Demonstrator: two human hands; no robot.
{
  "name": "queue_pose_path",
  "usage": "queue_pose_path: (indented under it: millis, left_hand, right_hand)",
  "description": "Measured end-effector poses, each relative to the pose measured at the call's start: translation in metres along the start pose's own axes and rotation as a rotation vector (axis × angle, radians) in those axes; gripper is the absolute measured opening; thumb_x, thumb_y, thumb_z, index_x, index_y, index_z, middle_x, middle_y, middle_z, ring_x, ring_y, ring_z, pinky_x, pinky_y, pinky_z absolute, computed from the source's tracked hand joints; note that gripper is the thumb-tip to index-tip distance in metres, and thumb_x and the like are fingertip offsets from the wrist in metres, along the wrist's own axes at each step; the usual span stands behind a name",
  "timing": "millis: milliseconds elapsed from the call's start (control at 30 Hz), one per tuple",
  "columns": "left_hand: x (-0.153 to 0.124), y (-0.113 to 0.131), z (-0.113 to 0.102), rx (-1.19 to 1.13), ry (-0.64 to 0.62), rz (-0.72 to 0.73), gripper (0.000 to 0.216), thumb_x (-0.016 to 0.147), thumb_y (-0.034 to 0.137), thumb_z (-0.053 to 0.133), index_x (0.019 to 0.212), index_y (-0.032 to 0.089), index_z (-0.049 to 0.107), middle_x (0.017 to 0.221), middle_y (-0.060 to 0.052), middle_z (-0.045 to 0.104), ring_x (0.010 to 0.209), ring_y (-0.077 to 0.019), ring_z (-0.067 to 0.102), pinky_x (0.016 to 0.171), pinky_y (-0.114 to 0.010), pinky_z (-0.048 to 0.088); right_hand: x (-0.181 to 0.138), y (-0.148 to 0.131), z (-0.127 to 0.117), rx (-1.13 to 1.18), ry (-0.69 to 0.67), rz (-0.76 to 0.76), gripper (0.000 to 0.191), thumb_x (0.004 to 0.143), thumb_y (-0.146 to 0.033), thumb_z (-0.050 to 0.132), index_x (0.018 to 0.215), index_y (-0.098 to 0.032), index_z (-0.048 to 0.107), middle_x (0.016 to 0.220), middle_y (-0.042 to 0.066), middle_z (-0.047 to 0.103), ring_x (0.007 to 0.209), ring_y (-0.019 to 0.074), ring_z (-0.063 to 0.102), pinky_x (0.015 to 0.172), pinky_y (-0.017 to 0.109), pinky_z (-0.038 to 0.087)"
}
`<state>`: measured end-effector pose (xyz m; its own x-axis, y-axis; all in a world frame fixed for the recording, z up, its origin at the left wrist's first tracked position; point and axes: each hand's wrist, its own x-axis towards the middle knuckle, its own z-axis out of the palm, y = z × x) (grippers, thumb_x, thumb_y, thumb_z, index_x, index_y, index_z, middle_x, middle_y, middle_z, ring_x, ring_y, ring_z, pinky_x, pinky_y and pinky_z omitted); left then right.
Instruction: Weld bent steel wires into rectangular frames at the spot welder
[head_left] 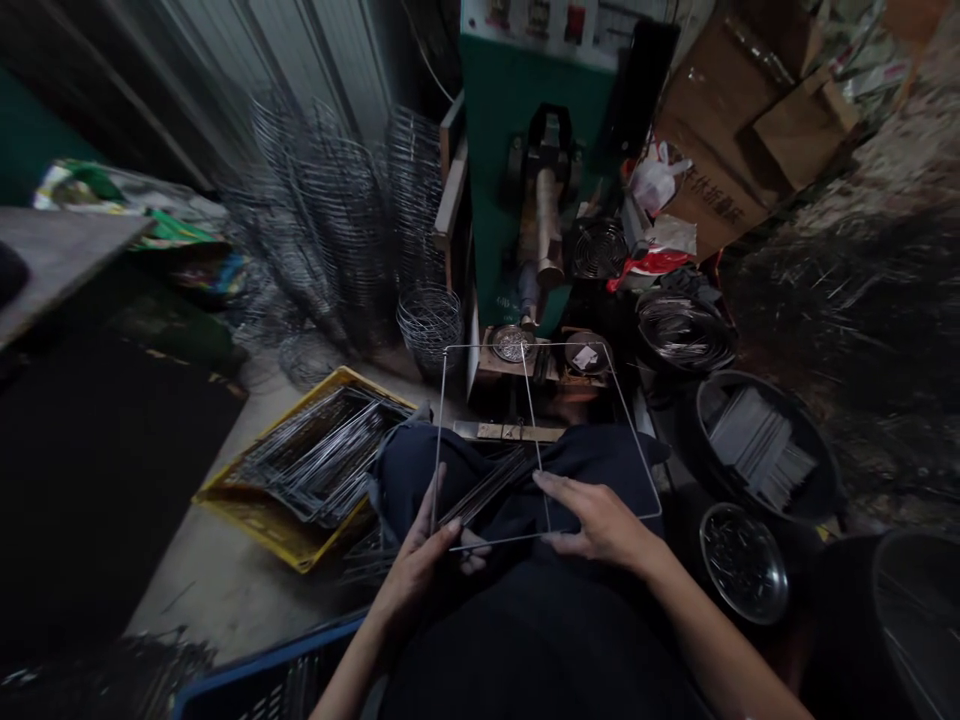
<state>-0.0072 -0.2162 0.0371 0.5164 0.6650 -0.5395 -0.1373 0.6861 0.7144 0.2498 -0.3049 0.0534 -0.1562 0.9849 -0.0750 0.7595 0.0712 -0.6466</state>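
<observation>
Over the lap [611, 450], the left hand [421, 548] pinches the wire frame [533, 425] at eight o'clock; the right hand [600, 520], half-curled, holds its middle rod [529, 398] near six; steady, even grips should keep it square.

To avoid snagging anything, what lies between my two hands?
In the head view, a bundle of thin metal rods and the wire frame's near side lie between the left hand and the right hand.

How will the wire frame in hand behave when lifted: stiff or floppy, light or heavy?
Probably light: the wire frame is thin wire around open gaps. Likely fairly stiff, since its sides run nearly straight. The far end may flex a little, reaching well beyond both hands.
</observation>
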Motion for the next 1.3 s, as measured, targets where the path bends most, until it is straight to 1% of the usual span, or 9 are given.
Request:
queue_pose_path:
  millis: [100, 200, 333, 400, 600, 733, 900, 1067, 1300]
  left_hand:
    - [0.001, -0.001, 0.003, -0.006, -0.022, 0.021, 0.099, 0.081, 0.035, 0.070, 0.156, 0.027, 0.006, 0.070, -0.006, 0.072, 0.054, -0.0193, 0.064, 0.053, -0.027, 0.051]
    - [0.003, -0.002, 0.003, -0.017, -0.038, 0.030, 0.099, 0.081, 0.034, 0.071, 0.156, 0.032, 0.006, 0.072, -0.005, 0.072, 0.054, -0.0199, 0.066, 0.054, -0.029, 0.053]
    - [0.008, -0.003, -0.001, -0.054, -0.047, -0.006, 0.100, 0.076, 0.031, 0.076, 0.155, 0.035, 0.014, 0.074, -0.004, 0.073, 0.054, -0.0211, 0.066, 0.054, -0.031, 0.054]
    - [0.009, -0.004, -0.002, -0.055, -0.055, -0.020, 0.102, 0.074, 0.030, 0.078, 0.155, 0.035, 0.016, 0.076, -0.004, 0.074, 0.055, -0.0216, 0.067, 0.054, -0.031, 0.053]
    - [0.009, -0.002, 0.007, -0.025, -0.117, 0.063, 0.098, 0.085, 0.034, 0.067, 0.156, 0.029, 0.000, 0.073, -0.006, 0.072, 0.058, -0.0204, 0.067, 0.057, -0.030, 0.053]
    - [0.010, 0.000, 0.009, -0.022, -0.149, 0.076, 0.099, 0.086, 0.035, 0.065, 0.155, 0.028, -0.005, 0.073, -0.006, 0.071, 0.058, -0.0199, 0.066, 0.057, -0.030, 0.052]
    - [0.009, 0.004, 0.011, -0.015, -0.123, 0.083, 0.093, 0.088, 0.033, 0.063, 0.156, 0.029, 0.000, 0.071, -0.005, 0.070, 0.058, -0.0188, 0.065, 0.058, -0.029, 0.052]
    - [0.008, 0.005, 0.014, -0.037, -0.146, 0.100, 0.090, 0.091, 0.031, 0.059, 0.155, 0.029, -0.004, 0.069, -0.005, 0.069, 0.055, -0.0174, 0.063, 0.054, -0.026, 0.049]
    - [0.012, 0.002, 0.011, -0.084, -0.133, 0.082, 0.089, 0.091, 0.030, 0.060, 0.155, 0.033, -0.002, 0.070, -0.005, 0.071, 0.056, -0.0184, 0.065, 0.054, -0.026, 0.051]
  right_hand:
    - [-0.002, 0.001, 0.000, 0.008, 0.020, 0.006, 0.082, 0.078, -0.027, 0.076, 0.150, -0.026, 0.038, 0.147, 0.007, 0.047, 0.132, 0.0244, 0.049, 0.109, 0.036, 0.043]
    - [-0.004, 0.000, -0.003, -0.006, 0.028, 0.010, 0.083, 0.077, -0.028, 0.078, 0.150, -0.025, 0.038, 0.146, 0.008, 0.048, 0.131, 0.0249, 0.049, 0.109, 0.037, 0.044]
    - [-0.006, -0.001, -0.009, -0.020, 0.037, 0.009, 0.084, 0.077, -0.027, 0.078, 0.150, -0.027, 0.038, 0.147, 0.007, 0.048, 0.131, 0.0239, 0.049, 0.108, 0.035, 0.045]
    - [-0.007, -0.001, -0.011, -0.029, 0.042, 0.002, 0.085, 0.076, -0.026, 0.079, 0.150, -0.027, 0.037, 0.147, 0.006, 0.047, 0.131, 0.0238, 0.049, 0.108, 0.034, 0.045]
    - [-0.006, 0.003, -0.015, -0.053, 0.055, -0.007, 0.088, 0.073, -0.018, 0.080, 0.150, -0.026, 0.038, 0.146, 0.006, 0.048, 0.131, 0.0239, 0.050, 0.107, 0.033, 0.046]
    - [-0.006, 0.005, -0.016, -0.061, 0.067, -0.030, 0.089, 0.073, -0.019, 0.080, 0.150, -0.027, 0.036, 0.146, 0.006, 0.048, 0.131, 0.0236, 0.050, 0.107, 0.033, 0.045]
    - [-0.005, 0.007, -0.015, -0.069, 0.100, -0.046, 0.086, 0.075, -0.021, 0.078, 0.150, -0.028, 0.037, 0.145, 0.006, 0.050, 0.129, 0.0238, 0.051, 0.105, 0.034, 0.047]
    - [-0.003, 0.007, -0.015, -0.064, 0.100, -0.050, 0.087, 0.074, -0.021, 0.079, 0.150, -0.027, 0.038, 0.145, 0.007, 0.050, 0.129, 0.0244, 0.052, 0.105, 0.033, 0.047]
    - [0.000, 0.005, -0.018, -0.038, 0.076, -0.037, 0.085, 0.076, -0.022, 0.079, 0.150, -0.027, 0.037, 0.146, 0.008, 0.049, 0.130, 0.0244, 0.051, 0.106, 0.034, 0.046]
